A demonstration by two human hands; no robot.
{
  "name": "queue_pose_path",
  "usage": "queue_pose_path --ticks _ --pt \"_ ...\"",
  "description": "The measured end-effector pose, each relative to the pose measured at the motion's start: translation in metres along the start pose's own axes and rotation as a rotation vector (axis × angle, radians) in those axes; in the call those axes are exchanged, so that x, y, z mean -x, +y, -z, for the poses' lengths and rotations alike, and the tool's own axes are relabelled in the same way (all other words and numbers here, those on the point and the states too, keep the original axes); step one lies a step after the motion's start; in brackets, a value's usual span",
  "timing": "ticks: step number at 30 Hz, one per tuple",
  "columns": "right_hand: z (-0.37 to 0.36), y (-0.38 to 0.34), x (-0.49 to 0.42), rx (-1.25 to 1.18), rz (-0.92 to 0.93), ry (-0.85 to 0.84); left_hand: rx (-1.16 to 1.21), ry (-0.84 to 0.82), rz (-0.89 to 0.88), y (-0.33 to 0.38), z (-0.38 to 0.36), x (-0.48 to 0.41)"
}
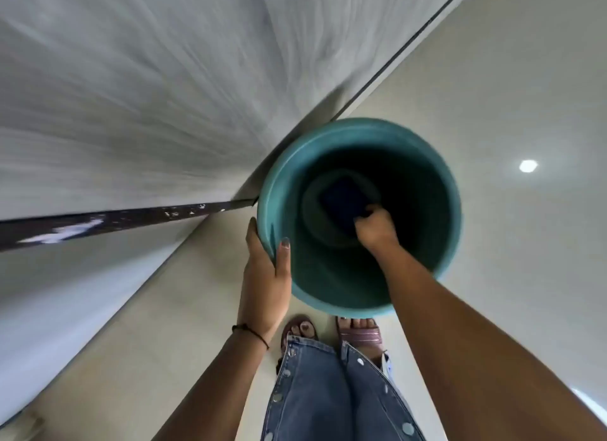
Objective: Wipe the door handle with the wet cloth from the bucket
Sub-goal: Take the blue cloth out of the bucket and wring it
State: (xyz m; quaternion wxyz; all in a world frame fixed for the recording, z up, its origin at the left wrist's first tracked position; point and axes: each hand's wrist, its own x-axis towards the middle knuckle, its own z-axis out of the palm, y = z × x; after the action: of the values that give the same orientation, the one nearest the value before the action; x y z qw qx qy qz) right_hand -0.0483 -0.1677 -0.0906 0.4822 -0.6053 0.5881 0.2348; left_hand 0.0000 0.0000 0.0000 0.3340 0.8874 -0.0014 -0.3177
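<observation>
One teal bucket [427, 276] on pale floor [509, 96], one dark blue cloth [341, 201] down at bottom. Two hands in shot, two sandalled feet [359, 334] just below bucket. Grey door panel [131, 96] fills left, blurred; dark strip [115, 222] runs to bucket's edge. No handle in view. Left hand [266, 276] clamps bucket rim, thumb inside, fingers outside wall. Right hand [374, 229] deep inside, arm crossing near rim, fingers closed on cloth's corner.

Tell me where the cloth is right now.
The dark blue cloth lies at the bottom of the teal bucket, right of centre in the head view, with the right hand on its near edge.
</observation>
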Motion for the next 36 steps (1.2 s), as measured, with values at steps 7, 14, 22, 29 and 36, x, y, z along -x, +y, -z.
queue_pose_path --ticks 7,14,22,29,36 --pt "-0.046 0.015 -0.070 0.266 -0.006 0.158 0.106 0.130 -0.102 -0.026 -0.021 -0.006" --pt "-0.031 0.003 -0.060 0.313 0.021 0.133 0.082 0.142 -0.106 -0.019 -0.019 -0.003" --pt "0.036 -0.036 0.128 -0.435 0.088 -0.109 0.143 0.010 0.206 0.047 0.023 0.039" --pt "0.117 -0.073 0.358 -0.537 0.245 -0.370 0.838 -0.150 0.183 0.160 0.148 0.166" --pt "0.126 -0.106 0.547 -0.394 0.467 -0.415 1.103 -0.131 0.021 0.197 0.298 0.300"
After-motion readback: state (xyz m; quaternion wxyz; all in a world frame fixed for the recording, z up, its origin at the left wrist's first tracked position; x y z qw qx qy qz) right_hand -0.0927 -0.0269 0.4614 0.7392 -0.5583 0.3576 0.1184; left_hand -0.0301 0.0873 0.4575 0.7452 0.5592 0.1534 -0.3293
